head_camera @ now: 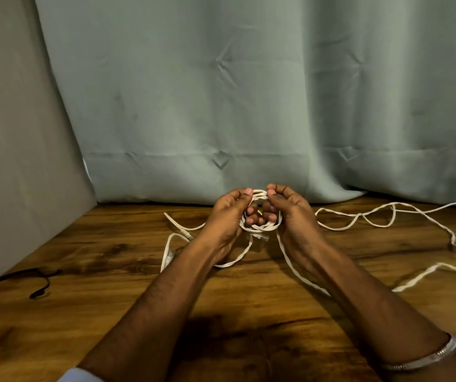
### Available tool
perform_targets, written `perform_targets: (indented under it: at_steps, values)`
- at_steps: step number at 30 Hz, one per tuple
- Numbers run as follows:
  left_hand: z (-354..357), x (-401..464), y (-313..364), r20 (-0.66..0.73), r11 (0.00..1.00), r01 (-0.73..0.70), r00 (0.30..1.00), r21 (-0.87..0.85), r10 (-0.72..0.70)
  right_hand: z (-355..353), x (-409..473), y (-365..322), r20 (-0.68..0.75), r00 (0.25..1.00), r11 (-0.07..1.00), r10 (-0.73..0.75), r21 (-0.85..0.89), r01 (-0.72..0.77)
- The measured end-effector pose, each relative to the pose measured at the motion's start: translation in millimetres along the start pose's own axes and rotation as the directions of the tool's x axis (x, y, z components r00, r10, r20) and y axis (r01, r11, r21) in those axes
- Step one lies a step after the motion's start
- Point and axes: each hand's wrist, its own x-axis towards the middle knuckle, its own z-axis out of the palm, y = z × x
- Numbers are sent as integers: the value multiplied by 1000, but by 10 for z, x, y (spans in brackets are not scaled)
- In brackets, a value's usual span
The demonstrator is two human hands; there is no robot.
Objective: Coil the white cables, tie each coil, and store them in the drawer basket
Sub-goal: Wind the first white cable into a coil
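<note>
- Both hands are up over the middle of the desk point(249, 312), near its back edge, working one small coil point(261, 213) of flat white cable between them.
- The left hand point(228, 216) has its fingers curled through the ring, thumb pressed on the top of it; the right hand point(290, 213) mirrors it, fingers hooked inside, thumb pinching the top strands.
- A clear plug point(261, 237) dangles just under the coil, so one end is already wound in.
- Progress, as I judge it: early. A few loops are made, no tie is on, and a long tail point(298, 274) runs from the coil under the right forearm.
- More loose white cable point(359, 219) sprawls toward the desk's right edge, and another stretch point(170, 244) lies left of the hands; whether these are one cable or several, I cannot tell.
- Count: one coil in hand, none tied, none stored. No drawer basket is in view.
- A black cord point(39, 282) lies by the left edge; a silver bangle point(425, 359) sits on the right arm.
</note>
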Motion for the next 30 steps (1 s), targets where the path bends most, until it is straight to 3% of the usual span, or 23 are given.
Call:
perform_targets:
  at_steps: [5,10,16,20,23,26,28,30]
  values:
    - [-16,-64,134,168,988,117,977,97,-132,-31,16,73,17,1000,999,-15,-40,16]
    - [-138,-98,268,188,959,199,953,201,-237,6,-59,73,78,995,990,-63,-123,72]
    - [-119,-139,343,225,958,286,934,-6,-278,8,-44,51,32,998,992,-53,-109,56]
    - [-96,-134,298,207,961,276,942,-31,-264,-15,-44,52,14,999,990,-35,-134,36]
    - [-102,-107,240,243,978,211,948,5,-206,-35,-40,43,29,998,988,-57,-139,61]
    - [-108,-54,203,192,996,82,978,28,-85,-33,-32,48,80,983,947,-165,-266,180]
    - [-139,3,233,96,1000,-3,995,-11,4,-39,-38,62,145,956,867,-255,-404,292]
    - [-200,65,297,-55,992,-103,994,-67,99,-88,-38,83,242,923,719,-299,-579,385]
